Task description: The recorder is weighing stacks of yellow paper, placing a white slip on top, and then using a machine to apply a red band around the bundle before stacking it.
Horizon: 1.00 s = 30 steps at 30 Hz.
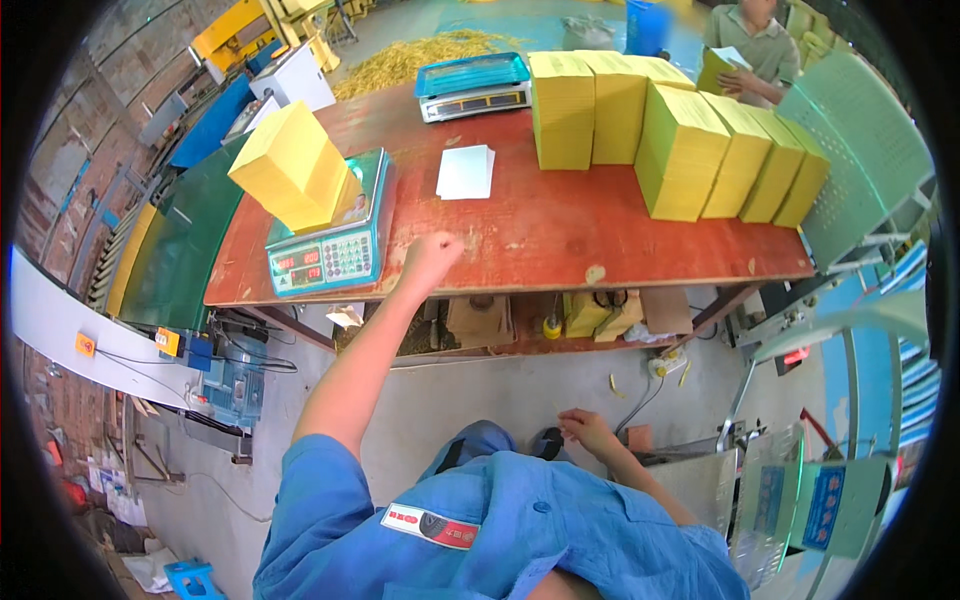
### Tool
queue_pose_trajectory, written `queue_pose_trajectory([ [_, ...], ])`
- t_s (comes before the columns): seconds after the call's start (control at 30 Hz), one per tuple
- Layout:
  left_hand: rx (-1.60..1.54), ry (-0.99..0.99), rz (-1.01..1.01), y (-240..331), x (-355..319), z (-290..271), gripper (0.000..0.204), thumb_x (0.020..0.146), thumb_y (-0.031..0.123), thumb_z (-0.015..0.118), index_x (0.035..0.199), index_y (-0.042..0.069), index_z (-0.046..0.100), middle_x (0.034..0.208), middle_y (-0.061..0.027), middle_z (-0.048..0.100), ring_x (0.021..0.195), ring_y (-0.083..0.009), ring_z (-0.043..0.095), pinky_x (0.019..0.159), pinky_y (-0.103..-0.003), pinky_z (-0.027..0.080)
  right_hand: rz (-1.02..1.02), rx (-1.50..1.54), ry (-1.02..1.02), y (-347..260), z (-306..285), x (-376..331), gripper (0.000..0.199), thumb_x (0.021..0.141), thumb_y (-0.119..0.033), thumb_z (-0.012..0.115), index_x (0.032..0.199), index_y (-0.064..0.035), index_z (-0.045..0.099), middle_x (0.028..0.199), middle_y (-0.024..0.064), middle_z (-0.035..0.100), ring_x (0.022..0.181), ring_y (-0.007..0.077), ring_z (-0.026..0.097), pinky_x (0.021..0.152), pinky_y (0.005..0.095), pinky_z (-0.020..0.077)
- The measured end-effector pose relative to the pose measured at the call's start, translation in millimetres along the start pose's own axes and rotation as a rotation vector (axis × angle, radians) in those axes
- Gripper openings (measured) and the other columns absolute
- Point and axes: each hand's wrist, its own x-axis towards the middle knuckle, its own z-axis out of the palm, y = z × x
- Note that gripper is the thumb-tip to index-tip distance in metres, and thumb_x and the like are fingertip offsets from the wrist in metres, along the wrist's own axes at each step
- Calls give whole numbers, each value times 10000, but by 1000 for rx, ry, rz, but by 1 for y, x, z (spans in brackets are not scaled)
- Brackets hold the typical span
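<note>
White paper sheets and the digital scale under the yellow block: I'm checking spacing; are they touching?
Apart: the head view shows red tabletop between the white paper sheets and digital scale.

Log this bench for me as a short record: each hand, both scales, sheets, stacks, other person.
Left hand: fisted, over the red table; contact unclear
Right hand: low, off the table; grip unclear
Near scale: bears a yellow block
Far scale: toward the far edge
White sheets: on the table
Yellow stacks: table's right side
Other person: beyond the table, holding something yellowish
</note>
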Motion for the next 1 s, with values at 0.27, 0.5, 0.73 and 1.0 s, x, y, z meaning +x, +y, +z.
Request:
queue_pose_trajectory([
  [0.27,412,460,144,2,186,49,501,735,416,715,1085,64,647,1303,-232,534,1206,-406,493,952,-506,430,-375,69,73,-168,-25,51,308,933,-122,560,1197,28,609,1050,119,679,923,152,639,849,290,501],
  [0.5,526,201,-188,-14,235,65,876,667,478,771,1406,160,425,1534,-223,223,1396,-479,201,1020,-676,275,-194,441,26,-226,-26,83,323,957,-89,520,1248,44,561,1133,130,649,1009,184,619,913,313,482],
  [0.73,342,231,-142,-40,246,60,828,681,499,764,1360,114,488,1508,-241,274,1377,-456,264,1045,-609,308,-309,457,-38,-261,-52,115,312,962,-84,507,1241,47,559,1139,130,645,1026,180,614,913,309,487],
  [1.0,32,251,-47,-55,246,45,565,768,368,758,1139,-35,620,1384,-256,448,1309,-344,419,1042,-380,376,-368,405,-243,-297,-83,170,299,975,-85,493,1227,56,573,1129,120,646,1021,166,617,891,305,496],
])
